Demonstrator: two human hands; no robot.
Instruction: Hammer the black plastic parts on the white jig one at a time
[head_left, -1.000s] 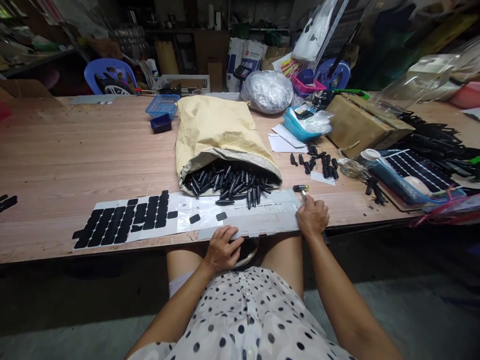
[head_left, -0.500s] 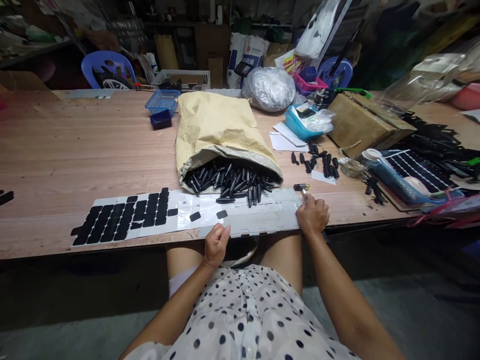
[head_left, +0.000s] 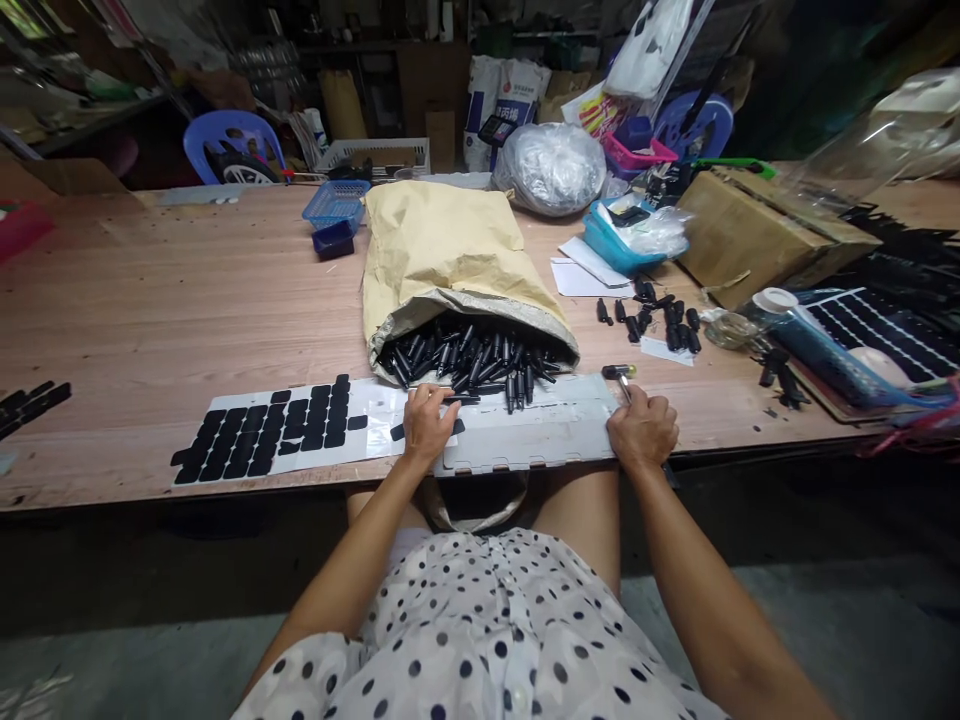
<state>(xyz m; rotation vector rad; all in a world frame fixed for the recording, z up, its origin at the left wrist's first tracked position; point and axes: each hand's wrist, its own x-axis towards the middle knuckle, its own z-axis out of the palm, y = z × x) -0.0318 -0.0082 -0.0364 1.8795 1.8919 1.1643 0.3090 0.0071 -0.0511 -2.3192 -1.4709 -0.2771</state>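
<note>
My left hand [head_left: 426, 428] reaches over the grey-white board [head_left: 536, 440] at the table edge. Its thumb and fingertips close around the left end of a black pen-shaped part [head_left: 466, 399] lying there. My right hand [head_left: 643, 430] is wrapped around the handle of a small hammer [head_left: 619, 371], whose black and yellow head points away from me above the board's right end. Many similar black parts [head_left: 480, 350] spill from the open mouth of a yellowish sack [head_left: 450, 240]. Left of the board, a white sheet carries rows of black rounded stickers [head_left: 247, 440]. Loose stickers beside my left hand are partly covered.
Blue baskets [head_left: 335, 205] stand behind the sack. Short black pieces [head_left: 679, 325] lie scattered to the right, near a turquoise basket [head_left: 622, 250] and a cardboard box [head_left: 765, 235]. A clear plastic bundle [head_left: 550, 168] sits at the back.
My left hand has moved forward from the board's front edge to the black part, opening from a fist into a pinch. My right hand still grips the hammer. The view has shifted slightly.
</note>
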